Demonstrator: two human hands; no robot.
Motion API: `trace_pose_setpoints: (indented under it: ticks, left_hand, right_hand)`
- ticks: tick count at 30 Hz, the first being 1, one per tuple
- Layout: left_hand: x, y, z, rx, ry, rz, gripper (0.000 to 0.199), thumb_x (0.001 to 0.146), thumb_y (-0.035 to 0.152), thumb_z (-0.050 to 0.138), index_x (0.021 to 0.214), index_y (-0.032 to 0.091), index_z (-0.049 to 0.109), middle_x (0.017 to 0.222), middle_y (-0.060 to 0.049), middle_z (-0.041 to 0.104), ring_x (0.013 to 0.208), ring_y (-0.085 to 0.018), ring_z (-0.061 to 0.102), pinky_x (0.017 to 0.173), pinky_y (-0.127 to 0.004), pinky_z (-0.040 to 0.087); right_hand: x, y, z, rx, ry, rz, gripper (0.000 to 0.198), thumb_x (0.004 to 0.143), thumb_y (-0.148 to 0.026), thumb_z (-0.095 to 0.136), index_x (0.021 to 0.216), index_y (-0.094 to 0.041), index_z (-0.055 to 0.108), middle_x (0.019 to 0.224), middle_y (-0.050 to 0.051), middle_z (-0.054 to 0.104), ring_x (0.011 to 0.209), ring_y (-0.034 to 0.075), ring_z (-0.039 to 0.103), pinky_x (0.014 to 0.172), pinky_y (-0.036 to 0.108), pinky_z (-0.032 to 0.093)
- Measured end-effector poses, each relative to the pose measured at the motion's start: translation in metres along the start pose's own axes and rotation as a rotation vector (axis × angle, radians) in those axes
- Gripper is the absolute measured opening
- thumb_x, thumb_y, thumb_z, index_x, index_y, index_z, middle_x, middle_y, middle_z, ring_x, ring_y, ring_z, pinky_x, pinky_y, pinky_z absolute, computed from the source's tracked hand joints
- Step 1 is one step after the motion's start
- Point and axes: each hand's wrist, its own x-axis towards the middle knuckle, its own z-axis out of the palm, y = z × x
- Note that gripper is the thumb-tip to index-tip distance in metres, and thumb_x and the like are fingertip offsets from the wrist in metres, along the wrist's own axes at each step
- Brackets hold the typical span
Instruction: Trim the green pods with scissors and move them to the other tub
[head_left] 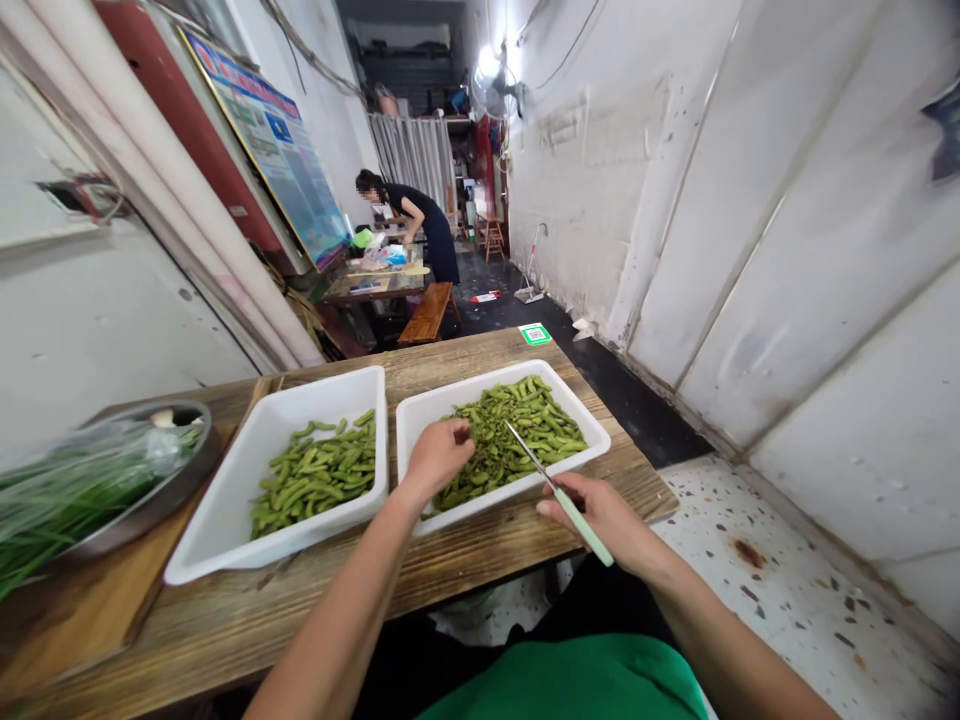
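Observation:
My left hand is over the left side of the right-hand white tray, its fingers curled together; what they hold, if anything, is hidden. Green bean pods fill much of this tray, with smaller, darker ones near my fingers. At the tray's near right edge, my right hand grips scissors with a pale green handle, seen edge-on. Their thin metal blades point up and left over the pods. A second white tray to the left carries more green pods.
A metal bowl of bagged green stalks sits at far left near a wooden board. A QR code card lies at the wooden table's far edge. Beyond, a person bends over another table, beside a wooden bench.

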Motion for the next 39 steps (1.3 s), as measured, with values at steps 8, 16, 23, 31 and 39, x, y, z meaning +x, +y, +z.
trace_pose_setpoints:
  ticks: [8, 16, 23, 31, 39]
  left_hand:
    - [-0.002, 0.010, 0.003, -0.068, -0.178, -0.026, 0.027, 0.069, 0.039, 0.060, 0.081, 0.015, 0.063, 0.071, -0.003, 0.062, 0.068, -0.016, 0.057, 0.062, -0.026, 0.043]
    - [-0.020, 0.020, 0.018, -0.434, -0.358, -0.117, 0.038, 0.079, 0.041, 0.055, 0.104, 0.013, 0.060, 0.077, -0.004, 0.055, 0.061, -0.009, 0.045, 0.058, -0.022, 0.036]
    - [-0.021, 0.020, 0.020, -0.284, -0.354, -0.041, 0.039, 0.080, 0.045, 0.051, 0.100, 0.013, 0.063, 0.072, -0.001, 0.052, 0.059, -0.010, 0.040, 0.056, -0.022, 0.033]
    - [-0.024, 0.022, 0.019, -0.214, -0.354, -0.032, 0.036, 0.080, 0.045, 0.052, 0.093, 0.013, 0.064, 0.067, 0.001, 0.052, 0.054, -0.008, 0.040, 0.053, -0.022, 0.031]
    - [-0.025, 0.023, 0.019, -0.342, -0.435, -0.203, 0.029, 0.074, 0.042, 0.061, 0.077, 0.014, 0.054, 0.066, 0.000, 0.057, 0.049, -0.007, 0.046, 0.050, -0.021, 0.034]
  right_hand:
    - [0.003, 0.001, -0.002, -0.056, -0.010, -0.020, 0.033, 0.078, -0.047, 0.058, 0.088, -0.016, 0.062, 0.066, -0.001, 0.056, 0.060, 0.012, 0.049, 0.058, 0.022, 0.039]
    - [0.002, -0.010, -0.002, 0.257, -0.156, 0.053, 0.042, 0.081, -0.057, 0.050, 0.093, -0.017, 0.056, 0.058, -0.005, 0.045, 0.042, 0.008, 0.044, 0.040, 0.019, 0.041]
    - [0.005, -0.011, 0.002, 0.360, -0.145, 0.052, 0.037, 0.077, -0.054, 0.057, 0.086, -0.018, 0.056, 0.052, -0.007, 0.041, 0.038, 0.006, 0.041, 0.035, 0.017, 0.037]
    - [0.006, -0.014, 0.006, 0.369, -0.143, 0.095, 0.039, 0.076, -0.055, 0.058, 0.081, -0.017, 0.053, 0.045, -0.009, 0.038, 0.031, 0.006, 0.038, 0.029, 0.016, 0.031]
    - [0.007, -0.007, 0.012, 0.357, -0.160, 0.138, 0.040, 0.074, -0.055, 0.059, 0.071, -0.018, 0.048, 0.042, -0.009, 0.036, 0.028, 0.005, 0.037, 0.026, 0.015, 0.031]
